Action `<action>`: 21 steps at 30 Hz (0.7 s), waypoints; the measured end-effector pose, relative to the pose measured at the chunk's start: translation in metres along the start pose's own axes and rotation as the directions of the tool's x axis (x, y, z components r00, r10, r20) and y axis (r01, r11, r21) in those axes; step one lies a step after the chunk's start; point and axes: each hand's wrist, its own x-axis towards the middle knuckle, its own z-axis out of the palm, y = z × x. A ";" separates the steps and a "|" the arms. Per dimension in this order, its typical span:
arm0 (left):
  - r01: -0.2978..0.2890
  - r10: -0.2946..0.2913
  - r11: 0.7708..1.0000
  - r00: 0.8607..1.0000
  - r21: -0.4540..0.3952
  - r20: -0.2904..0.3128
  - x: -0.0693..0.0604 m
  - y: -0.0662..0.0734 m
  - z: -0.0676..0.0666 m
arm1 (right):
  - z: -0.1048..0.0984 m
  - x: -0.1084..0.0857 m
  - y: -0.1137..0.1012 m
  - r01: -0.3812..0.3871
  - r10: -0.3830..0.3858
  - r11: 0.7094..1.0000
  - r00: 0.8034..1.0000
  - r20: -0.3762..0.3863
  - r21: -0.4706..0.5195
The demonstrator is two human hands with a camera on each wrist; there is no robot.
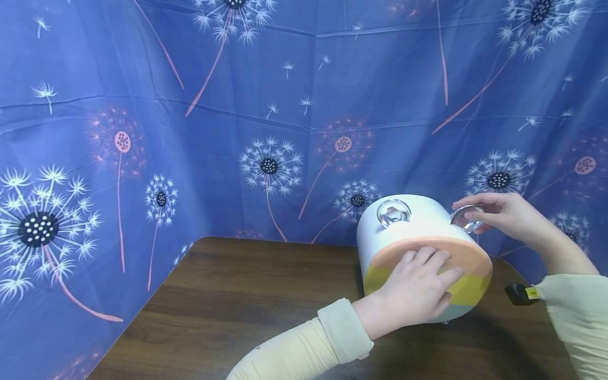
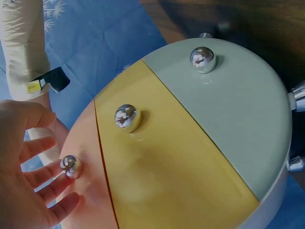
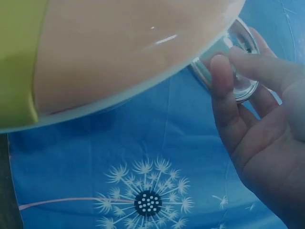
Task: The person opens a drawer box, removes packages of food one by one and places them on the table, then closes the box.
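A white, rounded storage box (image 1: 425, 212) stands on the table, its front divided into a peach panel (image 1: 467, 257), a yellow panel (image 2: 152, 162) and a grey-green panel (image 2: 233, 105). Each panel carries a round chrome knob, seen in the left wrist view. My left hand (image 1: 418, 287) is in front of the peach panel, fingers spread and loosely bent around its knob (image 2: 70, 166); firm contact cannot be made out. With thumb and fingers, my right hand (image 1: 510, 214) pinches the shiny ring-shaped piece (image 1: 462, 220) at the box's top right. A matching piece (image 1: 393, 212) sits at top left.
Brown wooden table (image 1: 247, 295) extends left of the box. A blue dandelion-print cloth (image 1: 214, 158) hangs close behind. Short chrome feet (image 2: 299, 98) project from the box's underside. A small black device (image 1: 520, 294) is at the right sleeve.
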 end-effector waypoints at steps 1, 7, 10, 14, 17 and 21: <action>0.004 -0.004 1.000 1.000 0.011 -0.006 0.000 0.000 0.002 | 0.000 0.000 0.001 0.002 -0.002 1.000 1.000 -0.004 -0.002; 0.008 -0.007 0.999 1.000 0.043 -0.025 0.000 -0.001 0.008 | 0.004 -0.001 0.002 -0.002 0.001 1.000 0.999 -0.041 -0.025; 0.003 -0.001 0.999 0.999 0.037 -0.037 -0.001 -0.002 0.009 | 0.004 -0.002 0.002 -0.010 0.008 0.999 0.999 -0.048 -0.052; 0.000 0.000 1.000 0.999 0.018 -0.038 -0.002 -0.003 0.008 | 0.003 -0.001 0.000 -0.012 0.007 0.993 0.999 -0.039 -0.120; 0.002 -0.001 1.000 0.999 0.004 -0.035 -0.001 -0.004 0.009 | 0.001 0.001 -0.001 -0.012 0.008 0.989 1.000 -0.029 -0.149; 0.001 -0.001 1.000 1.000 -0.001 -0.027 -0.001 -0.005 0.009 | 0.000 0.002 -0.001 -0.033 0.030 0.986 0.999 -0.022 -0.163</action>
